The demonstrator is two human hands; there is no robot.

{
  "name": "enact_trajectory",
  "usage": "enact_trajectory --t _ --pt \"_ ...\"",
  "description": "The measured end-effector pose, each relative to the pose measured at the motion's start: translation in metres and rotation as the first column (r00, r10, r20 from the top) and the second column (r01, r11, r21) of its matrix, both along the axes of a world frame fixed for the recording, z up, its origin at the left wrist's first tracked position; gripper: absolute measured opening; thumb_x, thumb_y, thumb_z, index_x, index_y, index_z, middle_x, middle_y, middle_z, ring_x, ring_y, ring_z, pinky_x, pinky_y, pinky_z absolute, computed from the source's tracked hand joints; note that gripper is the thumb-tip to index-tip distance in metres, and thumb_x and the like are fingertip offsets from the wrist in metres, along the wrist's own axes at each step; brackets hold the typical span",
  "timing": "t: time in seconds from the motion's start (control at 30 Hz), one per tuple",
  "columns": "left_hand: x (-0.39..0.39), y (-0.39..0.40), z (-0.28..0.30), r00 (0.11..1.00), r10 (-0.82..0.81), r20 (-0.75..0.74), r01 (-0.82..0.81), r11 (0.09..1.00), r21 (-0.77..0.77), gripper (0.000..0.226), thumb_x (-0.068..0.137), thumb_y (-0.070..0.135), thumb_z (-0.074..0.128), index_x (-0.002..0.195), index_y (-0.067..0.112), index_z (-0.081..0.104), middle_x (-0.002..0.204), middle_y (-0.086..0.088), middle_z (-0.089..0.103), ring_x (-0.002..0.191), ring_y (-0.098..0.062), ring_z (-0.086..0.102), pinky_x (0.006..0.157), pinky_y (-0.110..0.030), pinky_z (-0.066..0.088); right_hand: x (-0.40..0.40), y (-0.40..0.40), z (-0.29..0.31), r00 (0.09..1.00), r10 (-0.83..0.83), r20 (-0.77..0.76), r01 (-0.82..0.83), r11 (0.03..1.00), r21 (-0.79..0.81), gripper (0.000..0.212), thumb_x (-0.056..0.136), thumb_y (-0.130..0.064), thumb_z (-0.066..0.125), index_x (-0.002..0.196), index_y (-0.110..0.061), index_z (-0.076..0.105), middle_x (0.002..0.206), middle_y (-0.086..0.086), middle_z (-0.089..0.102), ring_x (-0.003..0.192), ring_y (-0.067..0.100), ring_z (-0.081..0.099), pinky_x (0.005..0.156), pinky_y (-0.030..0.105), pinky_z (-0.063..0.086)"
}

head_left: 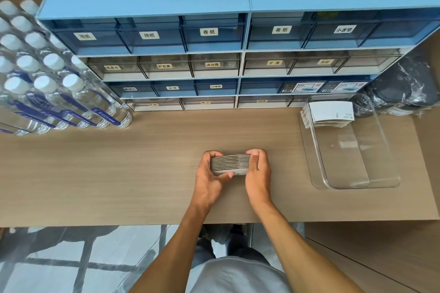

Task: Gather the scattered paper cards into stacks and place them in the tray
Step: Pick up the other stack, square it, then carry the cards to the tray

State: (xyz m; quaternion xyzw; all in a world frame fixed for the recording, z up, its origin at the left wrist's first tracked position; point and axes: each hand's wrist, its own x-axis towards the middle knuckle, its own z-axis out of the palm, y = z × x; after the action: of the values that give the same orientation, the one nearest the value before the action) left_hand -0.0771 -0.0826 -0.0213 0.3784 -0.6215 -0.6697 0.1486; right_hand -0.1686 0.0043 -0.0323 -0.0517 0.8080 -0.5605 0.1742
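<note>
A stack of white paper cards [229,163] stands on edge at the middle of the wooden table, its layered edges facing up. My left hand [210,177] grips its left end, thumb across the lower front. My right hand [258,169] grips its right end, thumb on top. Both hands press the stack together. To the right lies a clear plastic tray [357,181]. A second stack of cards [329,113] leans inside the tray at its far end.
Blue drawer cabinets [214,54] with labelled drawers line the back of the table [119,169]. A pack of water bottles [47,78] fills the left. Dark plastic-wrapped bundles [404,85] sit behind the tray. The table's front edge is just below my wrists.
</note>
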Motion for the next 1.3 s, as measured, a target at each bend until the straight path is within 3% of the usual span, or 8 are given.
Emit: enact_trajectory --t 0.1,0.2,0.27,0.43,0.53,0.73,1.13,1.3 --pt "0.002 -0.003 0.01 0.996 0.091 -0.011 -0.089 0.988 0.125 0.055 0.066 -0.006 0.083 0.112 0.008 0.057 0.1 -0.006 0.072 0.088 -0.011 0.07 0.076 -0.022 0.056 -0.009 0.0 0.01 0.986 0.015 0.166 0.0 0.996 -0.089 0.022 0.102 -0.033 0.037 0.099 -0.024 0.057 0.095 -0.015 0.061 0.088 -0.001 0.056 0.072 0.003 0.041" --pt "0.0 -0.005 0.024 0.988 0.143 -0.056 -0.125 0.961 0.248 0.051 0.066 -0.002 0.084 0.111 0.004 0.061 0.098 -0.008 0.077 0.088 -0.019 0.073 0.074 -0.025 0.057 -0.016 0.003 0.022 0.933 0.044 0.357 0.037 0.976 -0.217 0.028 0.096 -0.043 0.049 0.105 -0.02 0.061 0.102 -0.004 0.066 0.095 0.011 0.061 0.088 0.027 0.049" --pt "-0.003 -0.005 0.034 0.978 0.195 -0.074 -0.162 0.932 0.324 0.047 0.064 0.0 0.084 0.106 0.004 0.064 0.098 -0.009 0.077 0.089 -0.022 0.073 0.075 -0.027 0.057 -0.018 0.009 0.034 0.89 0.085 0.449 0.084 0.936 -0.343 0.027 0.092 -0.037 0.06 0.105 -0.014 0.063 0.101 0.005 0.066 0.097 0.019 0.061 0.091 0.04 0.049" --pt "-0.014 0.009 0.051 0.946 0.31 -0.092 -0.217 0.819 0.532 0.05 0.066 0.006 0.082 0.112 -0.005 0.064 0.097 -0.014 0.072 0.094 -0.028 0.067 0.086 -0.039 0.052 -0.018 0.032 0.061 0.762 0.244 0.6 0.187 0.804 -0.564 0.026 0.085 -0.008 0.067 0.109 -0.003 0.062 0.1 0.011 0.072 0.093 0.02 0.071 0.082 0.032 0.059" --pt "-0.022 0.018 0.06 0.929 0.364 -0.063 -0.256 0.759 0.599 0.036 0.071 0.0 0.077 0.105 -0.003 0.067 0.095 -0.016 0.07 0.094 -0.03 0.066 0.088 -0.04 0.051 -0.019 0.04 0.071 0.725 0.249 0.642 0.231 0.79 -0.568 0.018 0.084 -0.006 0.067 0.102 -0.007 0.064 0.096 0.01 0.074 0.091 0.019 0.072 0.091 0.04 0.055" --pt "-0.033 0.025 0.076 0.903 0.426 -0.063 -0.285 0.701 0.654 0.04 0.074 -0.003 0.076 0.113 -0.005 0.064 0.104 -0.021 0.068 0.091 -0.029 0.069 0.077 -0.033 0.058 -0.013 0.04 0.085 0.664 0.268 0.698 0.314 0.747 -0.586 0.022 0.073 -0.014 0.076 0.095 -0.013 0.074 0.098 0.01 0.076 0.09 0.02 0.073 0.078 0.033 0.058" --pt "-0.074 0.059 0.091 0.939 0.323 -0.115 -0.139 0.665 0.734 0.052 0.08 -0.003 0.073 0.127 -0.01 0.053 0.115 -0.028 0.07 0.095 -0.031 0.071 0.088 -0.037 0.056 -0.021 0.047 0.112 0.717 -0.142 0.683 0.578 0.669 -0.468 0.02 0.081 -0.012 0.073 0.101 -0.01 0.071 0.091 0.01 0.077 0.076 0.019 0.071 0.072 0.03 0.052" --pt "-0.09 0.089 0.099 0.96 0.254 -0.119 -0.064 0.611 0.789 0.047 0.078 0.003 0.075 0.121 -0.008 0.062 0.102 -0.02 0.075 0.08 -0.021 0.072 0.072 -0.028 0.058 -0.043 0.076 0.119 0.721 -0.229 0.654 0.626 0.62 -0.473 0.022 0.083 -0.012 0.072 0.104 -0.008 0.07 0.091 0.013 0.077 0.072 0.021 0.072 0.065 0.031 0.052"
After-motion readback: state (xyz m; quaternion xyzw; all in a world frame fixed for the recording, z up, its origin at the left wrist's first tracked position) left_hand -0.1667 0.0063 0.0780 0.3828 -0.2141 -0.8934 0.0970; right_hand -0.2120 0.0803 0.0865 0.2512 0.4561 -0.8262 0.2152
